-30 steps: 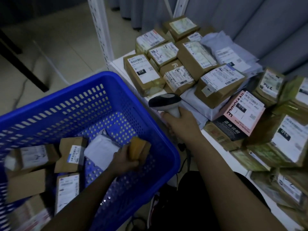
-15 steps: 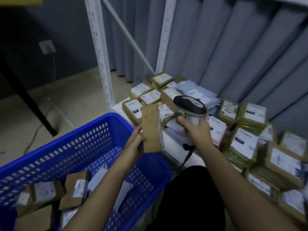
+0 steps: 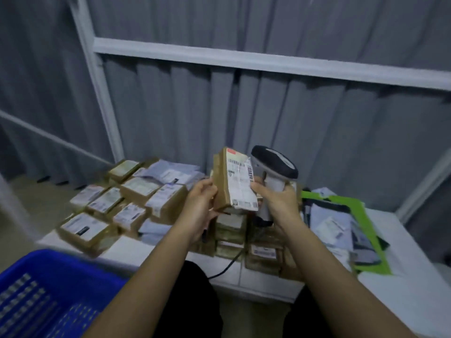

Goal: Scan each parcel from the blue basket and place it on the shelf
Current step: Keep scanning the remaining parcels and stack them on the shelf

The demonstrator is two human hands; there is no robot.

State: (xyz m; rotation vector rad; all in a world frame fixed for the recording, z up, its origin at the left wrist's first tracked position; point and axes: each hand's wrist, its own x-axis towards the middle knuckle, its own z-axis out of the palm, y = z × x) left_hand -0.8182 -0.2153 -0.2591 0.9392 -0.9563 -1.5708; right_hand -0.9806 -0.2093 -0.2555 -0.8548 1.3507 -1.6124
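My left hand (image 3: 200,203) grips a small brown cardboard parcel (image 3: 231,181) upright in front of me, its white barcode label facing right. My right hand (image 3: 278,200) holds the grey and black handheld scanner (image 3: 274,167) right beside the label, its head over the parcel's upper right corner; a right fingertip touches the parcel's edge. The blue basket (image 3: 36,286) shows only its rim and wall at the bottom left. The white shelf (image 3: 395,281) lies below my hands, covered with parcels.
Brown boxes with labels (image 3: 122,206) and grey mailer bags fill the shelf's left. Green and grey mailers (image 3: 341,228) lie on its right. White shelf posts and a crossbar (image 3: 244,61) stand before a grey curtain. The scanner's black cable (image 3: 227,267) hangs over the shelf front.
My left hand lifted the parcel out of the basket and raised it beside the scanner, turning its label into view. The camera tilted up, so the basket dropped to the corner.
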